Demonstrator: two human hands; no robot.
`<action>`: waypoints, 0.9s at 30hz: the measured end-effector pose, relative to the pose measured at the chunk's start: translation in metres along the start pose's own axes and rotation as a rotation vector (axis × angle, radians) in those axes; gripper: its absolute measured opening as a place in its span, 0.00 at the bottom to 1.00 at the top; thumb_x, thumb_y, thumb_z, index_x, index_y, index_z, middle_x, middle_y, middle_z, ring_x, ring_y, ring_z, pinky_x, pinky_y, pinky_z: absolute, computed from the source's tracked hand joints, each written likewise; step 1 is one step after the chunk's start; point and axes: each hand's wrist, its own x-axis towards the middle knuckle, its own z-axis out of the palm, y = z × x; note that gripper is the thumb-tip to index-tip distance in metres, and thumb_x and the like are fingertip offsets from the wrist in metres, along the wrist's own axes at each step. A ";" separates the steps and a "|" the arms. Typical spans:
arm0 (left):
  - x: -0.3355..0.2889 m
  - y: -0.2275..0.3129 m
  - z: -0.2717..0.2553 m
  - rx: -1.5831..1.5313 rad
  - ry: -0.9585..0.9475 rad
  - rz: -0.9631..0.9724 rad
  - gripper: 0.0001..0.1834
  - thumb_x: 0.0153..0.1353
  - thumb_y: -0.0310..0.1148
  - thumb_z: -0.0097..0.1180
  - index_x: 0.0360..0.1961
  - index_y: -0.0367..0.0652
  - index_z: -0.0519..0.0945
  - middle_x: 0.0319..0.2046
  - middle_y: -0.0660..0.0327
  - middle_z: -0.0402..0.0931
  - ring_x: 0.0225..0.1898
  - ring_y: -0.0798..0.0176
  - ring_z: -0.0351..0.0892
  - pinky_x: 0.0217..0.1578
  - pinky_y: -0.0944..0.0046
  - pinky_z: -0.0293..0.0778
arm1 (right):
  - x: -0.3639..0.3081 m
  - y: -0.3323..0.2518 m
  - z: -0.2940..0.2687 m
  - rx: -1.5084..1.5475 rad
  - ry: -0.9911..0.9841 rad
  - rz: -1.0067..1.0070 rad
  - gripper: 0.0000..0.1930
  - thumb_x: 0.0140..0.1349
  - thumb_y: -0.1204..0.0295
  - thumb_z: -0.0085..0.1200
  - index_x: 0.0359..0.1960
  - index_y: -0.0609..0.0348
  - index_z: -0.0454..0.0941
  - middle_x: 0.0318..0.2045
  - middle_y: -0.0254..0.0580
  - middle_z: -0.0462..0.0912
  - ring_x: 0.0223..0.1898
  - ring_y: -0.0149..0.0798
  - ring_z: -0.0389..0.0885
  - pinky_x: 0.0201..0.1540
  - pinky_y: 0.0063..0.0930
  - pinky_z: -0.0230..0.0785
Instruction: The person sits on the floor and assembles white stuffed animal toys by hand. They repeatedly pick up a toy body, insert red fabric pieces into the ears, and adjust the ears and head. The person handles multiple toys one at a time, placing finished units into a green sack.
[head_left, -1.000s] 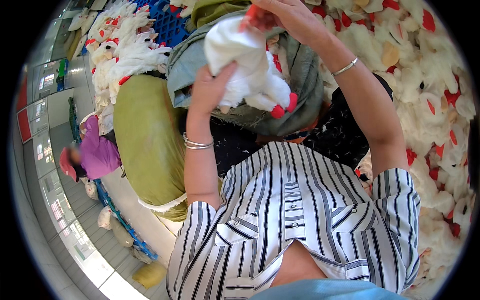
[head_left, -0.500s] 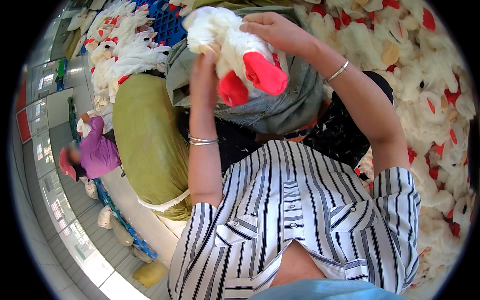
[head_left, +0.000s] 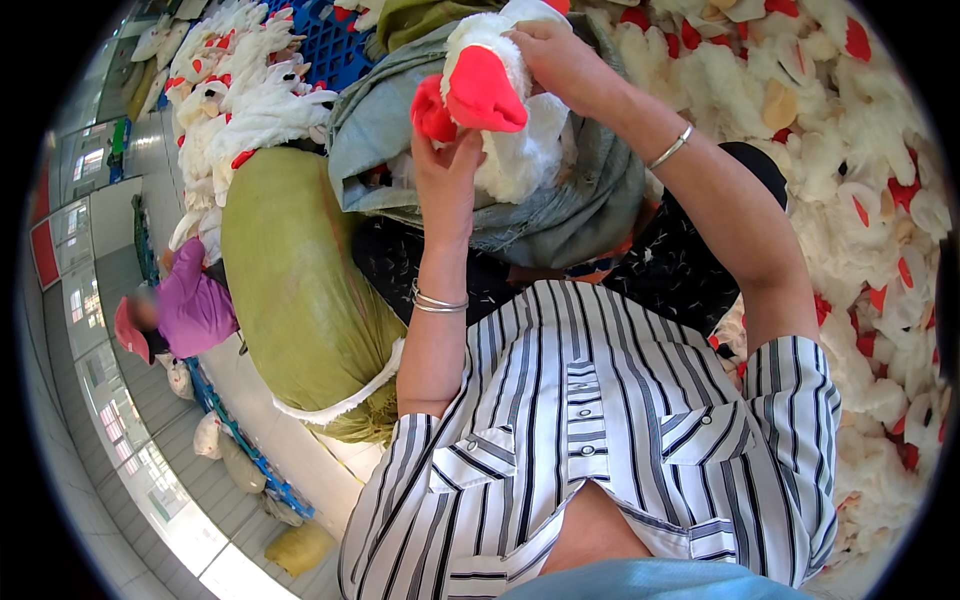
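Note:
A white plush toy skin with red feet is held up between my hands over an open grey-blue woven sack. My right hand grips the white fur at its upper right side. From below, my left hand closes its fingers around one red foot. The other red foot points toward me, just right of the left fingers. More white plush shows beneath it in the sack's mouth; where the held piece ends there is hard to tell.
A stuffed olive-green sack lies to my left. White and red plush pieces are heaped on my right, with another pile at far left beside a blue plastic crate. A person in purple sits further left.
The plush has turned, its red feet rising and shifting left. My left hand has moved right and now holds a red foot; my right hand stays near the upper fur.

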 end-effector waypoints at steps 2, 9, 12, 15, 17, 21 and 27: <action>0.009 -0.001 -0.005 0.037 0.039 0.110 0.18 0.64 0.28 0.55 0.55 0.38 0.71 0.50 0.62 0.73 0.44 0.71 0.77 0.41 0.69 0.76 | -0.008 -0.004 0.008 -0.021 -0.001 0.042 0.16 0.71 0.66 0.41 0.48 0.66 0.76 0.38 0.38 0.81 0.34 0.29 0.80 0.36 0.28 0.76; 0.011 0.032 -0.016 0.124 0.019 0.253 0.08 0.64 0.24 0.52 0.43 0.36 0.79 0.31 0.68 0.75 0.32 0.78 0.72 0.34 0.76 0.69 | 0.003 0.007 -0.005 -0.216 -0.138 -0.048 0.14 0.69 0.69 0.43 0.46 0.67 0.77 0.36 0.34 0.80 0.35 0.24 0.77 0.36 0.22 0.73; 0.003 0.044 -0.024 0.250 -0.079 0.314 0.09 0.62 0.23 0.53 0.43 0.37 0.79 0.24 0.72 0.70 0.25 0.81 0.65 0.27 0.79 0.62 | 0.003 0.012 -0.015 -0.041 -0.333 -0.125 0.09 0.64 0.71 0.50 0.40 0.64 0.77 0.34 0.33 0.81 0.34 0.22 0.75 0.36 0.21 0.71; -0.009 0.058 -0.009 0.432 -0.169 0.426 0.12 0.57 0.24 0.61 0.43 0.39 0.79 0.18 0.76 0.65 0.19 0.82 0.59 0.21 0.78 0.58 | -0.008 0.007 -0.015 -0.207 -0.451 -0.503 0.08 0.59 0.73 0.56 0.37 0.63 0.76 0.32 0.30 0.79 0.34 0.22 0.73 0.37 0.23 0.70; -0.013 0.062 0.003 0.446 -0.220 0.420 0.14 0.56 0.22 0.61 0.44 0.38 0.79 0.20 0.75 0.65 0.20 0.82 0.60 0.23 0.79 0.59 | -0.008 0.007 -0.012 -0.214 -0.484 -0.424 0.09 0.56 0.73 0.58 0.37 0.63 0.76 0.32 0.30 0.79 0.34 0.22 0.72 0.37 0.24 0.70; -0.007 0.058 0.018 0.519 -0.230 0.287 0.16 0.55 0.28 0.66 0.45 0.38 0.80 0.24 0.70 0.73 0.22 0.82 0.67 0.25 0.78 0.65 | 0.001 0.008 -0.008 -0.626 -0.479 -0.284 0.10 0.61 0.68 0.55 0.36 0.62 0.76 0.30 0.31 0.78 0.33 0.22 0.70 0.35 0.25 0.68; 0.008 0.065 0.021 0.505 0.015 0.139 0.15 0.57 0.33 0.66 0.41 0.35 0.78 0.24 0.67 0.78 0.23 0.78 0.72 0.27 0.74 0.71 | -0.023 -0.044 -0.005 -0.309 -0.160 -0.408 0.18 0.66 0.56 0.51 0.33 0.61 0.77 0.26 0.31 0.77 0.26 0.26 0.73 0.28 0.22 0.68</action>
